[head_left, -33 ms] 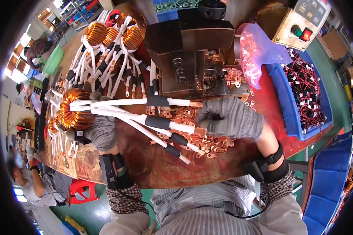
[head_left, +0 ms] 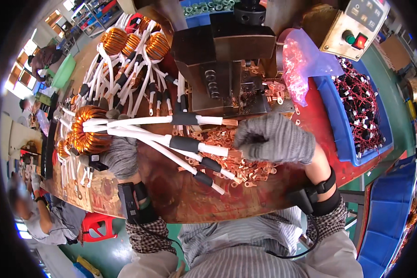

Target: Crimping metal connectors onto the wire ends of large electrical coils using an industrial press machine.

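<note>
My left hand [head_left: 120,157], in a grey knit glove, is closed round a copper-wound ring coil [head_left: 89,129] and the base of its leads. From the coil several white-sleeved leads [head_left: 148,135] reach right, each with a black sleeve band [head_left: 185,143]. The uppermost lead ends in a bare copper tip [head_left: 230,122]. Just right of that tip is my gloved right hand [head_left: 278,139], its fingers curled in; what they hold, if anything, is hidden. Beneath the leads and my right hand lies a heap of copper cable lugs [head_left: 252,171].
A dark press [head_left: 222,51] stands behind the lugs. More coils [head_left: 113,41] are piled at the back left. On the right are a bag of lugs [head_left: 295,65], a control box [head_left: 352,32] and a blue bin [head_left: 331,111] of red-wired parts. Other people work at far left.
My right hand has shifted slightly right, a little farther from the lead ends. The leads have moved very slightly left; my left hand keeps its place on the coil.
</note>
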`<state>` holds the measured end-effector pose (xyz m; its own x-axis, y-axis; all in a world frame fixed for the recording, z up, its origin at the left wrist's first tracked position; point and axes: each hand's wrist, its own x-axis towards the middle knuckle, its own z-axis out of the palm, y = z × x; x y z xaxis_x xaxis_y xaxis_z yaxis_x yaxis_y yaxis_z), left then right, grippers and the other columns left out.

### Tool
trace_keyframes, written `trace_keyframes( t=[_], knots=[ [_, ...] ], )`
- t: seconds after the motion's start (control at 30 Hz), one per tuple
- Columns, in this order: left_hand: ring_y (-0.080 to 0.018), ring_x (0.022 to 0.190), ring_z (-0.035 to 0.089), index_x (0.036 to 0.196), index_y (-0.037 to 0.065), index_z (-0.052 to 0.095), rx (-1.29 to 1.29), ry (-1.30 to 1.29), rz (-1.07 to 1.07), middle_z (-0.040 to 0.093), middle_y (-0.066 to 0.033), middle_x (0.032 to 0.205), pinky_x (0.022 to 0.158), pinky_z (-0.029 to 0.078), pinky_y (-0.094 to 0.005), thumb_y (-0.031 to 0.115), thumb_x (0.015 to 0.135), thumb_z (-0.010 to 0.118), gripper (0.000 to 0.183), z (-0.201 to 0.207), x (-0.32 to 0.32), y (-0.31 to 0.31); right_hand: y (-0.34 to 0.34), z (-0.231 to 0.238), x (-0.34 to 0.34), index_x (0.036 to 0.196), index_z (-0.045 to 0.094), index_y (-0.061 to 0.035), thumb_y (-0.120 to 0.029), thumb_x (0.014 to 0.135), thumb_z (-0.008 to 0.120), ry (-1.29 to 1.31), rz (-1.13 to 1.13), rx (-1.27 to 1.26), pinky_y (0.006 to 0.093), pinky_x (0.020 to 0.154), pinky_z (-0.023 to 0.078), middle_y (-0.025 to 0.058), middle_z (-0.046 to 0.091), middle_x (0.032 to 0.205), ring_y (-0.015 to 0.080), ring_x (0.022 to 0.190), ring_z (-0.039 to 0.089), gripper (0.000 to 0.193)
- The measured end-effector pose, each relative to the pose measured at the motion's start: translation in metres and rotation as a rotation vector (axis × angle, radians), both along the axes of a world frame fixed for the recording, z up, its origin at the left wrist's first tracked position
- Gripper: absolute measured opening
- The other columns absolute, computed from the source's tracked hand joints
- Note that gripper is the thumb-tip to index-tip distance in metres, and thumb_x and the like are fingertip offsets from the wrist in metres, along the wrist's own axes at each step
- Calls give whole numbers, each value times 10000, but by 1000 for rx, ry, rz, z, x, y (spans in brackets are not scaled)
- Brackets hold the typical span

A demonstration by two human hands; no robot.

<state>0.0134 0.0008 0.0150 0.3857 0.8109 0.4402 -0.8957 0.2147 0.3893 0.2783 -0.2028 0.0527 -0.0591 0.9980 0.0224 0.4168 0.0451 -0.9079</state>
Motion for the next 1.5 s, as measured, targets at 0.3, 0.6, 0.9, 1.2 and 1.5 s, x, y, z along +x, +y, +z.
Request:
trace_keyframes(
  t=[0.3, 0.6, 0.9, 1.2, 1.5],
  knots=[
    [-260, 1104, 409, 1213, 56, 403, 101, -126, -299, 398, -143, 1231, 959, 320, -387, 385, 714, 590, 626, -26, -12, 17, -17, 24, 9, 905, 587, 12, -80, 741, 641, 485, -184, -9, 246, 588, 482, 85, 620, 752, 149, 684, 605, 196],
    [-258, 1183, 331, 1294, 92, 305, 359, -69, -225, 303, -95, 1335, 1029, 188, -422, 394, 879, 344, 515, -30, -9, 22, -6, 10, -4, 894, 614, -15, -87, 769, 612, 288, -368, 199, 211, 676, 446, 27, 604, 797, 76, 741, 549, 144],
    [-259, 1113, 399, 1248, 55, 350, 171, -57, -187, 404, -117, 1230, 982, 283, -412, 522, 759, 489, 690, -19, -10, 16, -4, 5, -6, 907, 615, 1, -83, 769, 616, 463, -352, 122, 199, 585, 450, 28, 603, 758, 61, 639, 540, 161],
    [-295, 1163, 343, 1269, 75, 334, -35, -151, -215, 369, -107, 1269, 1001, 212, -486, 603, 639, 575, 857, -52, -37, 47, -5, 8, -5, 936, 608, 14, -83, 774, 609, 522, -336, 94, 202, 572, 463, 32, 604, 753, 77, 617, 559, 190],
    [-375, 1197, 261, 1287, 141, 322, -326, 156, 173, 315, -84, 1318, 942, 141, -639, 615, 571, 580, 896, 3, 2, -7, 5, 6, 1, 989, 560, 23, -89, 784, 596, 653, -391, 62, 220, 589, 492, 50, 587, 784, 103, 643, 570, 237]
  ],
)
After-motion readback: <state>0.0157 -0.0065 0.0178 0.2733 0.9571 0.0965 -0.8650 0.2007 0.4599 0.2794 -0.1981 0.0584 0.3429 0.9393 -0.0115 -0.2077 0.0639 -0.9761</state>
